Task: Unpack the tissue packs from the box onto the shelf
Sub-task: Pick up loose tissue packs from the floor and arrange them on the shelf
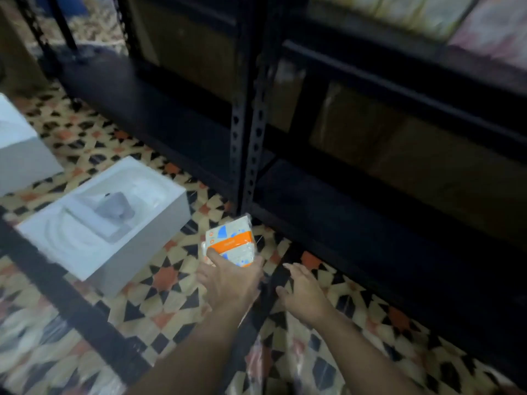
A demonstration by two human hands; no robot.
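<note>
Gripping one pack (231,246) by its near end, the left hand (228,282) is curled round it, thumb on top. The pack is held low over the floor (159,303), just left of the shelf (356,229) and not yet on it. The right hand (305,292) is spread and holds nothing. A slip from the slick wrap is judged possible, or a knock against the post (251,155). Counted: one pack, two hands, two white boxes (99,220) at left

Floor (165,277): black, cream and orange patterned tiles are lying across the near area.
White carton (108,220): sitting on the floor at left, printed face up.
Second white carton (20,149): standing at far left, partly out of frame.
</note>
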